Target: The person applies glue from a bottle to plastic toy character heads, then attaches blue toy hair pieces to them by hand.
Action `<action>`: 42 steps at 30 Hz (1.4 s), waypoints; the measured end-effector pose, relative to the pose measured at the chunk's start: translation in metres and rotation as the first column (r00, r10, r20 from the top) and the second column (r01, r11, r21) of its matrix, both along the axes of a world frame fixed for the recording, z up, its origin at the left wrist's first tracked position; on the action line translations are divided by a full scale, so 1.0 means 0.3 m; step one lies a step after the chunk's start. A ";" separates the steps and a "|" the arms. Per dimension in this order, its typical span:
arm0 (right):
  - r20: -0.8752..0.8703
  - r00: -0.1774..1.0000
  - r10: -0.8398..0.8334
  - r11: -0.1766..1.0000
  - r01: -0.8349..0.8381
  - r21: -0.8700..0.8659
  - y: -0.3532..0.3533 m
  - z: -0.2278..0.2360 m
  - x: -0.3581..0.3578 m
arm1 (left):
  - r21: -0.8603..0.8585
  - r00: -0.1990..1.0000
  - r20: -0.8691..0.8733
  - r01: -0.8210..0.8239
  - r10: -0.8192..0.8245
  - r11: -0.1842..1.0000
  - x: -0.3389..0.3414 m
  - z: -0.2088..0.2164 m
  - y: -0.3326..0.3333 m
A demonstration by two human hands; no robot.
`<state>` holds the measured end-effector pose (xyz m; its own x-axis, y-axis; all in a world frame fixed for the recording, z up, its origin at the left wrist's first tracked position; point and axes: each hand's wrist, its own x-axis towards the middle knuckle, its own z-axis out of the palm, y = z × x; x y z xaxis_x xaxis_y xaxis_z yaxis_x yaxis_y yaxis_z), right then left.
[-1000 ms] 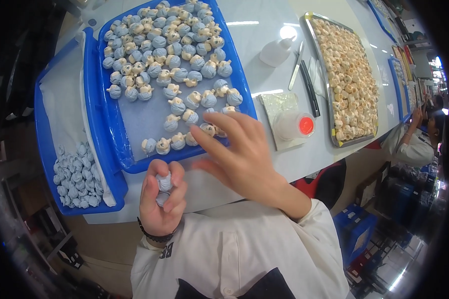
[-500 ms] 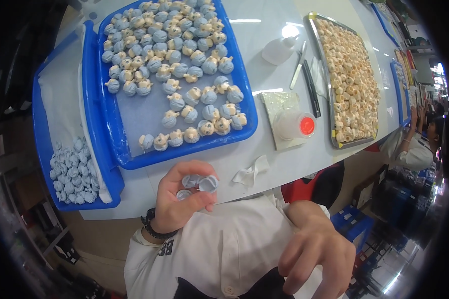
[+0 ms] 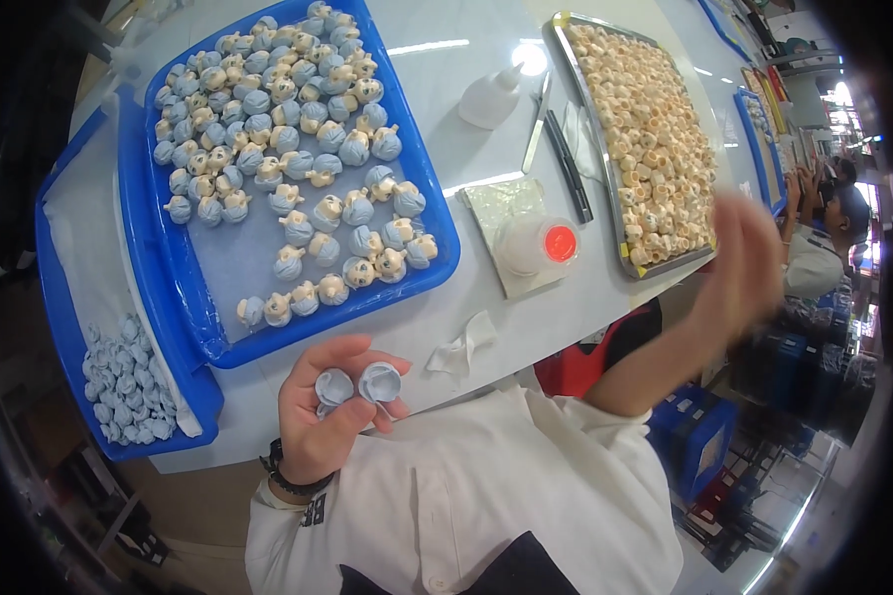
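Observation:
My left hand (image 3: 313, 421) is closed round a few hollow light blue hair pieces (image 3: 380, 383), with their open sides facing up. It is just off the table's near edge, below the large blue tray (image 3: 445, 253). Inside that tray stand many small doll heads (image 3: 329, 290), beige with light blue hair. At the right my right hand (image 3: 746, 263) is raised beside the near corner of a metal tray (image 3: 655, 270) full of small beige doll head parts (image 3: 655, 149). Motion smears its fingers, so I cannot tell whether they are open or closed.
A narrower blue tray (image 3: 203, 392) with loose hair pieces (image 3: 129, 382) stands at the left. Mid-table are a squeeze bottle (image 3: 489, 101), tweezers (image 3: 538, 124), a black pen-like tool (image 3: 568, 167), a red-topped jar (image 3: 531, 245) and crumpled tissue (image 3: 461, 345). Another person (image 3: 814, 253) sits farther right.
My right hand has swung up and to the right, from in front of me to the metal tray. My left hand has tilted the hair pieces so their hollows show. The view has shifted a little.

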<state>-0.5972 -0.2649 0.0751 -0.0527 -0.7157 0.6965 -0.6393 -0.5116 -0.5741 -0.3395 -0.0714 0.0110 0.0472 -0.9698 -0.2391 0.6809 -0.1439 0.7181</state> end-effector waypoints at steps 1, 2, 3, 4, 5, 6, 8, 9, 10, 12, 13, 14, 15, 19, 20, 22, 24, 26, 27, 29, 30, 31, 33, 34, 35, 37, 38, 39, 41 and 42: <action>-0.293 0.955 -0.050 0.980 0.103 0.170 -0.124 -0.031 -0.086 | -0.005 1.000 -0.003 -0.003 0.003 1.000 0.009 -0.002 0.010; -0.508 0.860 -0.051 0.950 0.198 0.241 -0.210 -0.096 -0.132 | -0.004 0.998 0.065 0.026 -0.025 1.000 0.021 -0.007 0.024; -0.516 0.855 -0.055 0.953 0.199 0.229 -0.228 -0.138 -0.172 | -0.010 0.990 0.118 0.074 -0.072 0.997 0.027 -0.011 0.019; -0.571 0.816 -0.092 0.957 0.231 0.176 -0.240 -0.185 -0.212 | -0.018 0.992 0.111 0.069 -0.067 0.997 0.021 -0.010 0.014; -0.616 0.778 -0.121 0.959 0.251 0.128 -0.249 -0.206 -0.211 | -0.006 0.989 0.122 0.086 -0.085 0.996 0.023 -0.003 0.013; -0.617 0.779 -0.112 0.962 0.241 0.129 -0.253 -0.210 -0.211 | 0.007 0.986 0.134 0.103 -0.103 0.995 0.023 0.001 0.011; -0.672 0.719 -0.178 0.937 0.333 0.108 -0.242 -0.215 -0.204 | 0.004 0.992 0.101 0.074 -0.074 0.997 0.016 0.004 -0.003; -0.687 0.701 -0.194 0.943 0.325 0.065 -0.248 -0.220 -0.201 | 0.001 0.996 0.067 0.057 -0.057 0.998 0.016 0.004 -0.006; -0.686 0.702 -0.190 0.943 0.325 0.071 -0.247 -0.227 -0.199 | 0.006 0.996 0.069 0.057 -0.057 0.998 0.020 0.000 -0.003; -0.692 0.704 -0.159 0.962 0.267 0.050 -0.261 -0.233 -0.197 | -0.082 0.992 0.038 0.124 -0.121 0.989 0.023 -0.007 -0.008; -0.690 0.707 -0.157 0.963 0.264 0.052 -0.263 -0.231 -0.201 | -0.080 0.992 0.041 0.122 -0.119 0.989 0.022 -0.005 -0.013; -0.667 0.724 -0.175 0.968 0.251 0.019 -0.259 -0.230 -0.207 | -0.072 0.991 0.046 0.132 -0.129 0.989 0.019 -0.004 -0.014; -0.643 0.742 -0.192 0.971 0.239 -0.014 -0.258 -0.231 -0.213 | -0.065 0.989 0.052 0.143 -0.140 0.988 0.016 -0.003 -0.015; -0.487 0.855 -0.177 0.968 0.240 0.071 -0.257 -0.246 -0.233 | -0.082 0.985 -0.009 0.172 -0.173 0.982 0.015 -0.003 -0.014; -0.602 0.774 -0.197 0.964 0.266 0.026 -0.254 -0.259 -0.216 | -0.068 0.986 -0.005 0.166 -0.167 0.984 0.014 -0.002 -0.010; -0.704 0.674 -0.225 0.957 0.289 -0.030 -0.253 -0.265 -0.207 | -0.062 0.986 -0.003 0.164 -0.165 0.984 0.014 -0.005 -0.009; -0.761 0.602 -0.240 0.931 0.364 -0.006 -0.236 -0.264 -0.209 | -0.058 0.990 0.032 0.142 -0.140 0.988 0.024 -0.012 -0.002; -0.752 0.614 -0.241 0.934 0.358 -0.006 -0.234 -0.255 -0.207 | -0.057 0.987 0.032 0.162 -0.160 0.985 0.024 -0.008 -0.008; -0.741 0.628 -0.235 0.937 0.348 -0.003 -0.233 -0.251 -0.204 | -0.053 0.984 0.033 0.176 -0.175 0.983 0.023 -0.006 -0.008; -0.684 0.707 -0.180 0.958 0.284 0.042 -0.221 -0.237 -0.189 | -0.055 0.984 0.040 0.176 -0.174 0.983 0.019 -0.008 -0.008; -0.618 0.777 -0.121 0.973 0.215 0.080 -0.215 -0.232 -0.175 | -0.057 0.984 0.048 0.175 -0.173 0.983 0.018 -0.009 -0.009; -0.616 0.779 -0.120 0.974 0.213 0.081 -0.208 -0.232 -0.151 | -0.056 0.984 0.051 0.174 -0.171 0.983 0.017 -0.008 -0.010; -0.724 0.689 0.017 0.978 0.138 0.155 -0.190 -0.233 -0.105 | -0.052 0.984 0.065 0.169 -0.166 0.984 0.018 -0.006 -0.012; -0.723 0.690 0.016 0.978 0.139 0.154 -0.188 -0.239 -0.102 | -0.053 0.984 0.067 0.170 -0.166 0.984 0.020 -0.005 -0.010; -0.728 0.684 0.035 0.977 0.130 0.169 -0.189 -0.247 -0.102 | -0.054 0.984 0.059 0.171 -0.168 0.984 0.020 -0.003 -0.011; -0.734 0.677 0.050 0.976 0.123 0.179 -0.192 -0.250 -0.098 | -0.060 0.984 0.052 0.172 -0.169 0.983 0.021 -0.002 -0.010; -0.731 0.681 0.045 0.978 0.121 0.173 -0.192 -0.252 -0.096 | -0.053 0.985 0.049 0.166 -0.163 0.985 0.020 -0.006 -0.010; -0.727 0.685 0.040 0.979 0.119 0.166 -0.194 -0.254 -0.096 | -0.046 0.987 0.045 0.159 -0.157 0.986 0.020 -0.009 -0.009; -0.675 0.736 0.046 0.981 0.094 0.170 -0.207 -0.256 -0.110 | -0.051 0.987 0.049 0.156 -0.154 0.986 0.021 -0.010 -0.006; -0.620 0.782 0.057 0.982 0.067 0.175 -0.219 -0.253 -0.122 | -0.052 0.987 0.052 0.153 -0.150 0.987 0.021 -0.009 -0.005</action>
